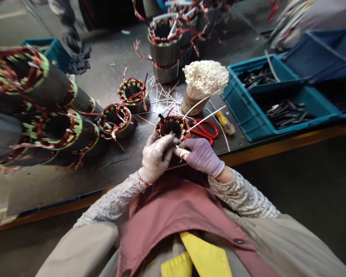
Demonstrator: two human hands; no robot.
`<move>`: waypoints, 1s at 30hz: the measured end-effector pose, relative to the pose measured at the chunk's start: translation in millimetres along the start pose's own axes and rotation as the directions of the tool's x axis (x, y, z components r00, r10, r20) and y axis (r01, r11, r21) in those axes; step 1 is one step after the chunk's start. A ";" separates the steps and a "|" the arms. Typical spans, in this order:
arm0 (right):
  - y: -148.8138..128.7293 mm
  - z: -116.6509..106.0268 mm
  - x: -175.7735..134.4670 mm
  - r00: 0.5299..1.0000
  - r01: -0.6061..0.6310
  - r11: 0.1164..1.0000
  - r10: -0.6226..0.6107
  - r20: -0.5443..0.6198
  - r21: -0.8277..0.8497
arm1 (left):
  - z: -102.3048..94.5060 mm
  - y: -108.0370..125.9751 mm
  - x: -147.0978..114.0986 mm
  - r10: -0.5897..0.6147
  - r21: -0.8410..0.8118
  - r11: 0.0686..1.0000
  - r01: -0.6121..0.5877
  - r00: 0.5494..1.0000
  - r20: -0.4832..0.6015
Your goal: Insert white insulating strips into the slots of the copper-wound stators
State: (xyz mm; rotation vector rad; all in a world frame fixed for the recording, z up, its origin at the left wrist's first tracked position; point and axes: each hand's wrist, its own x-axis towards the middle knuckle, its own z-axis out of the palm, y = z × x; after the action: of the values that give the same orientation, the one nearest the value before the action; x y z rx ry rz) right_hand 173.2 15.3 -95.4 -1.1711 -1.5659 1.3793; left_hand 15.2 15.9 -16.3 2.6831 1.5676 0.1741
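A motor stator [167, 124] with copper windings stands near the table's front edge, and both my hands meet at its near rim. My left hand [158, 157], in a white glove, is closed, its fingertips pinching at the rim. In a purple glove, my right hand [204, 156] is closed too, thumb and fingers pressed together beside the left fingertips. Whatever is between the fingers is too small and covered to name. Red-handled scissors [212, 135] lie right of the stator. Two more small stators, a farther one [132, 94] and a nearer one [115, 119], stand to the left.
Stacked large stators [60, 92] fill the left side; another stack [165, 50] stands behind. A bundle of white sticks [204, 79] rises beyond the scissors, near a yellow-handled tool [223, 119]. Blue bins [245, 119] hold black pieces. A co-worker's gloved hand [70, 38] is at the far left.
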 end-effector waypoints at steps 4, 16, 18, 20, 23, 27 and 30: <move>2.5 2.2 -7.1 0.996 0.011 0.940 -0.040 -0.077 -0.341 | -1.1 -3.5 2.3 0.028 0.009 1.000 -0.028 0.999 0.020; -16.0 -22.7 15.0 0.928 0.367 0.684 -0.315 0.199 -0.631 | -5.4 -7.4 5.8 0.047 0.026 0.998 -0.051 0.985 0.164; -12.9 -28.2 8.4 0.862 0.489 0.637 -0.457 0.219 -0.595 | -6.4 -7.6 6.7 0.049 0.017 0.998 -0.052 0.985 0.164; -7.8 -33.5 -7.1 0.750 0.618 0.583 -0.639 0.171 -0.527 | -7.6 -7.8 7.7 0.029 0.023 0.999 -0.033 0.986 0.167; -2.6 -33.0 -32.5 0.730 0.617 0.724 -0.673 -0.119 -0.307 | -11.2 -8.7 10.3 0.038 0.009 0.999 -0.040 0.984 0.176; -11.3 -8.9 -43.5 0.921 0.314 0.885 -0.195 -0.338 0.345 | -21.4 -10.5 17.1 0.184 0.007 0.981 -0.193 0.944 0.273; -22.5 2.7 -38.1 0.966 0.149 0.757 0.025 -0.256 0.637 | -29.6 -10.4 21.2 0.196 0.054 0.971 -0.235 0.900 0.390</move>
State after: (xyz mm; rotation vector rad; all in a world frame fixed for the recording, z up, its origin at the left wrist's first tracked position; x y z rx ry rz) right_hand 179.1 -21.9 -72.0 -0.7982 -0.8107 1.4894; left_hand 13.2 38.6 14.0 2.7386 1.1935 -0.4135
